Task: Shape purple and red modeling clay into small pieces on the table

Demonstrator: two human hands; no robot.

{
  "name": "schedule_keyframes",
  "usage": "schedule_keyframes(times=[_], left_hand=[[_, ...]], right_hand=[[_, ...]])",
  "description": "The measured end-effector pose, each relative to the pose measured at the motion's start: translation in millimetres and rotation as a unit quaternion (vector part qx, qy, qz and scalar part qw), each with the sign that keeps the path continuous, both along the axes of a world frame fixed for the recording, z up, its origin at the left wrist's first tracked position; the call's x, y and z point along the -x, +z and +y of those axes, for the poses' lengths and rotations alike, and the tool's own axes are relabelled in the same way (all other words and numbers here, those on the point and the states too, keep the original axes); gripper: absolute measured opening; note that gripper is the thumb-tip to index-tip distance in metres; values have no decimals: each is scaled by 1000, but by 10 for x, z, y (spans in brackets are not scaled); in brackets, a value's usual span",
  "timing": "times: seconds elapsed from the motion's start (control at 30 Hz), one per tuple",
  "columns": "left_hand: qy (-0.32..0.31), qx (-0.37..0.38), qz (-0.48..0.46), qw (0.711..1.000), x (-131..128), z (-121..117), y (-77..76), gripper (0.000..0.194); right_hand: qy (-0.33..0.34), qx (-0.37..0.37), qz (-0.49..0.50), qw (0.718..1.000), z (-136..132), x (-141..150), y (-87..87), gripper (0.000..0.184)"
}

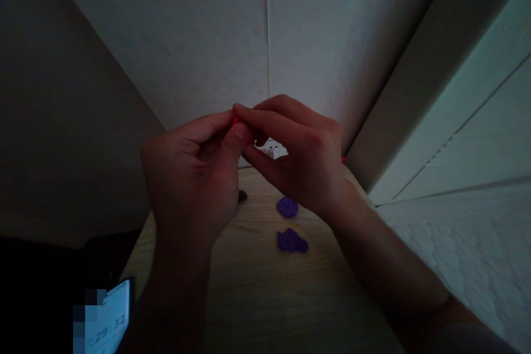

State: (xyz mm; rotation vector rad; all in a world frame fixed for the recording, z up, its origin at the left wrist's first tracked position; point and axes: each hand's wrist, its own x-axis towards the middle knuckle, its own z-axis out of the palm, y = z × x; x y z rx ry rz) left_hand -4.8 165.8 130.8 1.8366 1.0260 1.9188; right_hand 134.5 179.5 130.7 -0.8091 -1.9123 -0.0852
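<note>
Between the fingertips of both hands is a small red piece of modelling clay [235, 120], mostly covered by the fingers. My left hand [193, 174] pinches it from the left, thumb toward me. From the right, my right hand [302, 149] closes its fingertips on the same piece. Both hands are raised above the wooden table. Below them lie two flattened purple clay lumps, one rounded [287, 207] and one with an uneven outline [292, 241]. A small dark lump [242, 196] shows partly from behind my left hand.
A lit phone [110, 318] is at the lower left beside the wooden table [249, 287]. The wall [207, 38] rises behind, with a white socket [274, 147] low on it. A pale cabinet [464, 121] and quilted white bedding [468, 254] are at right.
</note>
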Motion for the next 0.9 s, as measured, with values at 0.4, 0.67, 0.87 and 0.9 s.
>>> schedule_keyframes(times=[0.4,0.67,0.87,0.9], left_hand=[[-10,-3,-32,999,-49,-7,17,21],[-15,-13,-19,1000,-31,-7,13,20],[5,-49,12,999,23,38,5,24],[12,-52,8,999,30,39,7,23]], right_hand=[[11,-16,5,1000,-3,-20,-22,26],[14,-8,5,1000,-14,-11,-7,27],[22,-33,14,999,-1,-10,-22,26],[26,-37,14,999,-2,-11,-20,26]])
